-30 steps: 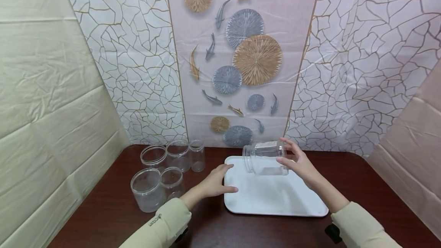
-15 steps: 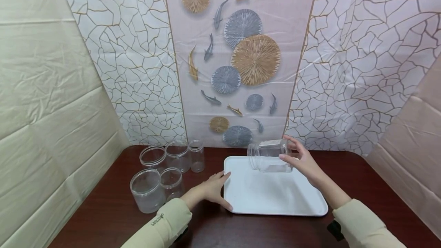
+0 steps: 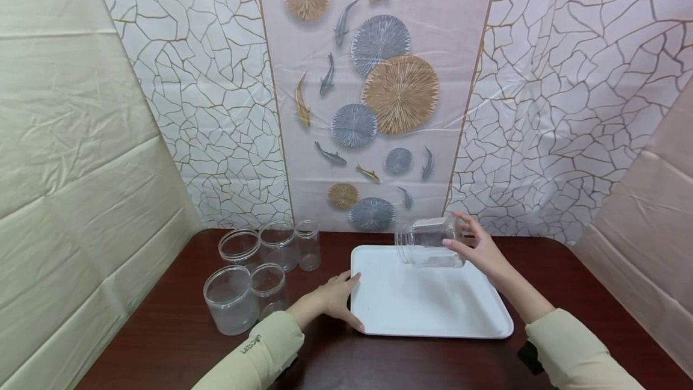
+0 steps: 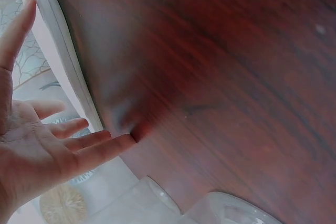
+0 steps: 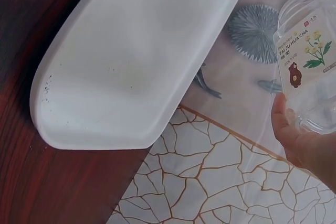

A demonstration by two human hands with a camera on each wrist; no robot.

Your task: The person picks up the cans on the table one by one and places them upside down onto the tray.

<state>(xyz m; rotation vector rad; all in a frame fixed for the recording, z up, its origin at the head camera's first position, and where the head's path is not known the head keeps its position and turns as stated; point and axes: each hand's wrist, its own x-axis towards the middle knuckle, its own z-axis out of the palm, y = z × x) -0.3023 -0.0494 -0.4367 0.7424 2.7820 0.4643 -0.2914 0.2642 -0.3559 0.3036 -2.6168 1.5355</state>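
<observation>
Clear, see-through walls make the jar (image 3: 430, 242) easy to lose against the white tray (image 3: 428, 306), but in the head view we find it on its side, held above the tray's far part with its mouth toward the left. The right hand (image 3: 487, 257) grips it near the base; the left hand (image 3: 332, 297), fingers spread and curled round nothing, is at the tray's left edge, well apart from the other. Left of it on the tabletop (image 3: 390, 360), five other jars (image 3: 233, 312) stand upright. We would hold the base firmly, since smooth walls could slip, with the mouth inside the tray's rim. In the left wrist view the fingers reach out beside the rim; we cannot tell whether they press it, though a light touch should steady the tray. In the right wrist view a printed label (image 5: 304, 51) shows on the jar, and dark specks (image 5: 47, 87) lie on the tray; we think a slow, even tilt would limit scatter.
</observation>
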